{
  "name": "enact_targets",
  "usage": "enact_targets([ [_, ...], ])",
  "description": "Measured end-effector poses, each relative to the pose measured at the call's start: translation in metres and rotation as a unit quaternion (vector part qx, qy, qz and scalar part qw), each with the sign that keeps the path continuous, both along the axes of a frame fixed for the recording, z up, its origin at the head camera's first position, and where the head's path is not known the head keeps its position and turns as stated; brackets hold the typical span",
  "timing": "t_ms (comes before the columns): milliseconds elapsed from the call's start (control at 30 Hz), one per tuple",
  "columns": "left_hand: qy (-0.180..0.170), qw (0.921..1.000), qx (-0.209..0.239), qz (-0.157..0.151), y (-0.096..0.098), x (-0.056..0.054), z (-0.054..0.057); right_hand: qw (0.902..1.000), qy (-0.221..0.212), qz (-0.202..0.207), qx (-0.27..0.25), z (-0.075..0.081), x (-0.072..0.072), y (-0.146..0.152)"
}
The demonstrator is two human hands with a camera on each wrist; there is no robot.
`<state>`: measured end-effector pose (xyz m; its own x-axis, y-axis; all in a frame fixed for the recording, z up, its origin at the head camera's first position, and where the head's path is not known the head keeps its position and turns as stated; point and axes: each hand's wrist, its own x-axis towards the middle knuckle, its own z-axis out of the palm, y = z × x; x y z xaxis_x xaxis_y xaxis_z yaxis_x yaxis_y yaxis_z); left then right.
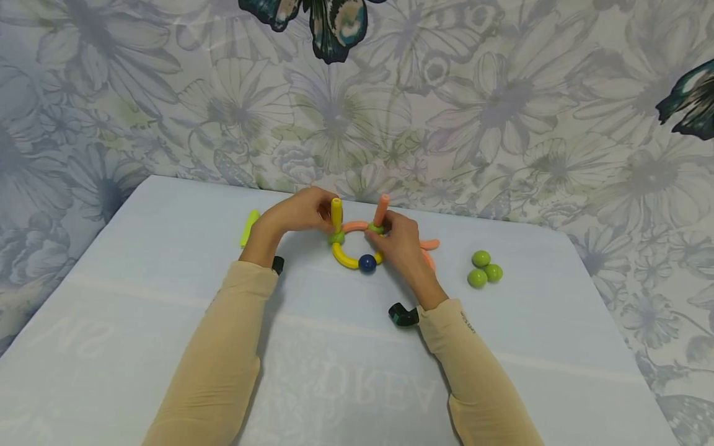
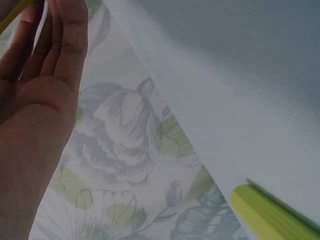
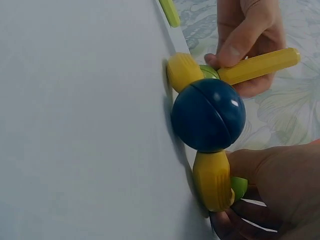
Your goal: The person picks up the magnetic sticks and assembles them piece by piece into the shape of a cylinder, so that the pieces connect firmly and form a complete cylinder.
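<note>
A ring of curved yellow (image 1: 344, 257) and orange (image 1: 355, 226) pieces, joined by balls, lies on the table in the head view. Its navy blue ball (image 1: 367, 263) faces the near side. On the left, a straight yellow rod (image 1: 337, 215) stands upright on a green ball (image 1: 336, 237); my left hand (image 1: 304, 210) grips the rod near its base, thumb close to that ball in the right wrist view. An orange rod (image 1: 382, 209) rises, slightly tilted, from the right green ball (image 1: 376, 229). My right hand (image 1: 403, 238) holds that ball, its fingers partly hidden behind a yellow curve (image 3: 212, 180).
A lime-green rod (image 1: 249, 228) lies left of my left wrist. Orange pieces (image 1: 429, 244) lie beside my right hand, partly hidden by it. Three loose green balls (image 1: 481, 259) sit together farther right. The patterned wall (image 1: 502, 124) rises behind the white table (image 1: 334, 347).
</note>
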<state>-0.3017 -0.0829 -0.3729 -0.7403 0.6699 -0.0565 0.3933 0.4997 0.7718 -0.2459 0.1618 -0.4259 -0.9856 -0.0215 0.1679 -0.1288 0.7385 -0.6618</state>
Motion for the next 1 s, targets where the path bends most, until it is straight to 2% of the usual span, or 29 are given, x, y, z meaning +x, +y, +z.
enact_targets([
  [167, -0.034, 0.9968, -0.071, 0.012, 0.005, 0.001, -0.007, 1.0, 0.001, 0.002, 0.007, 0.001, 0.0, -0.001],
  [267, -0.044, 0.9951, -0.087, 0.016, 0.008, 0.001, -0.012, 0.9999, 0.003, 0.005, 0.016, 0.002, -0.001, -0.001],
  [500, -0.036, 0.9946, -0.079, 0.057, 0.011, 0.002, -0.014, 0.9998, -0.013, 0.009, 0.011, 0.002, -0.001, 0.001],
  [700, -0.017, 0.9917, -0.063, 0.111, 0.013, 0.0, -0.016, 0.9976, -0.053, 0.041, 0.017, 0.01, 0.001, 0.006],
  [867, 0.005, 0.9858, -0.054, 0.159, 0.013, -0.001, -0.019, 0.9913, -0.102, 0.074, 0.038, 0.022, 0.003, 0.01],
  [1000, 0.011, 0.9829, -0.034, 0.181, 0.013, -0.003, -0.021, 0.9827, -0.136, 0.112, 0.057, 0.032, 0.003, 0.014],
])
